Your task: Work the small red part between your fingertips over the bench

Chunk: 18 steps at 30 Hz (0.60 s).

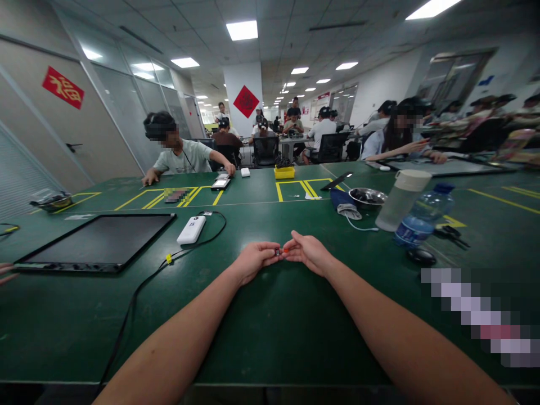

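Note:
My left hand (255,261) is closed, thumb and fingers pinching a small dark piece (277,252) with a shiny spot. Facing it, my right hand (311,253) holds a small orange-red piece (286,251) at its fingertips, its upper finger raised. The two pieces are very close together just above the green table (291,332); whether they touch is hard to tell, and their kind is too small to make out. To the left of my hands lies a white power bank (191,230) with a black cable (139,289).
A black flat panel (97,242) lies left. On the right stand a metal bowl (368,197), a frosted bottle (400,201), a water bottle (424,216) and a black mouse (421,257). A yellow box (284,172) sits farther back. Co-workers sit across the table.

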Motion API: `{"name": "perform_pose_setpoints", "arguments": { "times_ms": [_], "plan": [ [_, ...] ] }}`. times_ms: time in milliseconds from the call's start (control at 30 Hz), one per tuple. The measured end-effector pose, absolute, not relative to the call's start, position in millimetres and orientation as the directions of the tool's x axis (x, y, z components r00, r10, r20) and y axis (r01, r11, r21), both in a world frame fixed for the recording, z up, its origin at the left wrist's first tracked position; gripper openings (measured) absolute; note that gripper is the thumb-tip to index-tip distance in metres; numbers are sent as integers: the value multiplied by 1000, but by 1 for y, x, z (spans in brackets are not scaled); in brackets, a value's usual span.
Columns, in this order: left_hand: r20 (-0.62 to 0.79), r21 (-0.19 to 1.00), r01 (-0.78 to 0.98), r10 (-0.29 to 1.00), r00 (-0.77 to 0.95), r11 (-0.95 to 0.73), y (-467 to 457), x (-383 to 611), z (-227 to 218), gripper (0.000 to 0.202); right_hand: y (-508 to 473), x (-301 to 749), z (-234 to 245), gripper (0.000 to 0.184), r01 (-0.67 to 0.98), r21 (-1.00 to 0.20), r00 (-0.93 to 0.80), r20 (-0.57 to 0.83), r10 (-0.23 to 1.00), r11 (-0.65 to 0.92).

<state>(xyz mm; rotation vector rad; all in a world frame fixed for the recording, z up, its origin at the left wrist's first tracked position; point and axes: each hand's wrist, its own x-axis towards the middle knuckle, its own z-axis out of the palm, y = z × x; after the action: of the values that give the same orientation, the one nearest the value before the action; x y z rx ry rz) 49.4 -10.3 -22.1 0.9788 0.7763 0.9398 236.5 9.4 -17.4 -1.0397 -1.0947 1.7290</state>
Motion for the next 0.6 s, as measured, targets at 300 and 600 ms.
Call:
{"name": "perform_pose_setpoints", "arguments": {
  "times_ms": [300, 600],
  "plan": [
    [-138, 912, -301, 902, 410, 277, -12, 49, -19, 26, 10, 236, -16, 48, -214, -926, -315, -237, 919, -312],
    [-146, 911, -300, 901, 408, 283, -12, 50, -18, 28, 7, 235, -14, 46, -210, -928, -324, -229, 918, -306]
  ]
}}
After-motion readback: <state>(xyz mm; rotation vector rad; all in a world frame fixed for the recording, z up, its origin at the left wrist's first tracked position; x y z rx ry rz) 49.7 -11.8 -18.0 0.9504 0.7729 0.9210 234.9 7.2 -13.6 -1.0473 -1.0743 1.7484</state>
